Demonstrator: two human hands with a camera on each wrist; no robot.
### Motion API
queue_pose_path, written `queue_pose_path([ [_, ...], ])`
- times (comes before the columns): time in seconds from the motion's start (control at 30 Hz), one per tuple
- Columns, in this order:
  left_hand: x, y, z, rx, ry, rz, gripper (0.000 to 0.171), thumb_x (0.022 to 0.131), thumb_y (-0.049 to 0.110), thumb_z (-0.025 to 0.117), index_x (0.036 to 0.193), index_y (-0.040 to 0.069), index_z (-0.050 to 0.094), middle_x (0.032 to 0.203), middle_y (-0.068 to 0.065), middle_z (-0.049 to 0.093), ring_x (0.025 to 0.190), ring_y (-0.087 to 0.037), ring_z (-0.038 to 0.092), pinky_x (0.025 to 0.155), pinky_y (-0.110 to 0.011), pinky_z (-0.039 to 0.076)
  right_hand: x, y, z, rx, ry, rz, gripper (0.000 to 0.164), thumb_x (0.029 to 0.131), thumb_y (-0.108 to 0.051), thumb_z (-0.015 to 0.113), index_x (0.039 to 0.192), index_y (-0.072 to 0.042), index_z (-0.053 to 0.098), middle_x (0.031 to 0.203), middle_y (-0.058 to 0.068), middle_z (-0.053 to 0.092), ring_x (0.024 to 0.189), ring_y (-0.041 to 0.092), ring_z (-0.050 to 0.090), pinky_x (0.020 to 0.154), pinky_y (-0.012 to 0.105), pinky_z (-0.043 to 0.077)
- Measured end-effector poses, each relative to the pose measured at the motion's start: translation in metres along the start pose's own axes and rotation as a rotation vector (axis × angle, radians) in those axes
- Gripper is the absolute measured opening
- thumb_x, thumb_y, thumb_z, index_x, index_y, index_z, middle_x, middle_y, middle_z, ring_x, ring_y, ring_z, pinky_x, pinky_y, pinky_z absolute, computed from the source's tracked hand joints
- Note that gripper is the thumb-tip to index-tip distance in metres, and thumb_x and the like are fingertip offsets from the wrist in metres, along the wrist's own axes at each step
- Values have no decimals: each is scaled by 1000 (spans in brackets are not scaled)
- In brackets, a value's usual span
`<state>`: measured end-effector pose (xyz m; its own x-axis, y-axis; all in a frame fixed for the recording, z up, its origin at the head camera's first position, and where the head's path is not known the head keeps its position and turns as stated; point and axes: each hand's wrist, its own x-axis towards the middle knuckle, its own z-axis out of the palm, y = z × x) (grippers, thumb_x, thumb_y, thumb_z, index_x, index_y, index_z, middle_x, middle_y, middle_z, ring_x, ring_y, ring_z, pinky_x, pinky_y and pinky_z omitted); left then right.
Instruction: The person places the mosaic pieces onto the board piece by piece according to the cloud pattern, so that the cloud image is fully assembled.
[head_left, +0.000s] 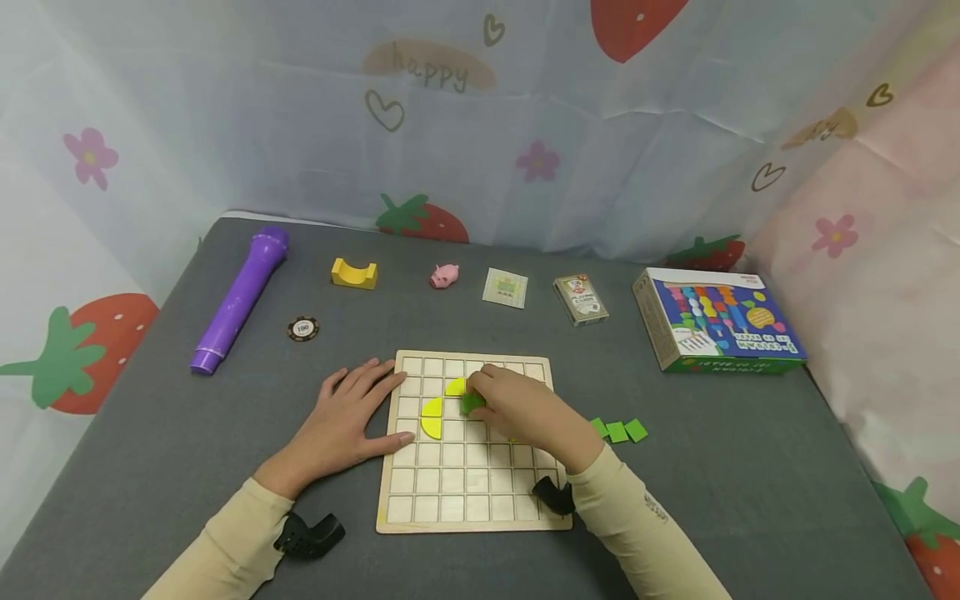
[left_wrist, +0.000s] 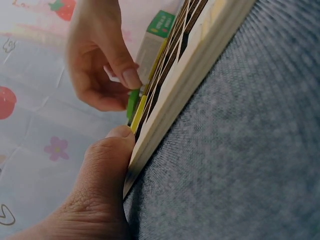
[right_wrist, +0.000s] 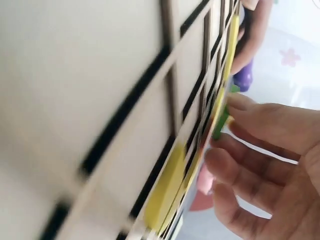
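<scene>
A square wooden grid board lies on the grey table. My left hand rests at its left edge, fingers spread and fairly straight, with the thumb against the rim. Over the upper middle cells, my right hand pinches a green square tile between thumb and fingers; the left wrist view shows the tile tilted close above the board. Yellow curved-edge pieces sit in cells left of the tile, and another yellow piece lies above them. My right hand and wrist hide part of the grid.
Several green tiles lie right of the board. Behind stand a purple microphone, poker chip, yellow block, pink pig, patterned card, playing-card pack and colourful box. A printed curtain hangs beyond.
</scene>
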<state>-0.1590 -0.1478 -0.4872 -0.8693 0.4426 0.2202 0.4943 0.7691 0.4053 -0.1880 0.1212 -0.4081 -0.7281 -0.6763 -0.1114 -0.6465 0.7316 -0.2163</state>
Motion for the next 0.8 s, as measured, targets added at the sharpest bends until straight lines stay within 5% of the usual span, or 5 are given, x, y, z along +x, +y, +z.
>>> queue_pose_path([
  [0.43,0,-2,1,4,8,4,82,81,62,64,146,17,41,151,-9,36,141,-30,29,107,-61,19,16,-15,5,-158,-11,-49,17,89,-24,69,101,-14,64,94,-3,58,79,10,56,70,26,50],
  [0.8,0,-2,2,10,4,1,82,82,62,63,146,17,41,151,-9,36,141,-30,28,107,-60,19,15,-19,2,-174,0,-47,17,89,-25,70,101,-16,66,94,-4,58,79,9,57,70,25,50],
])
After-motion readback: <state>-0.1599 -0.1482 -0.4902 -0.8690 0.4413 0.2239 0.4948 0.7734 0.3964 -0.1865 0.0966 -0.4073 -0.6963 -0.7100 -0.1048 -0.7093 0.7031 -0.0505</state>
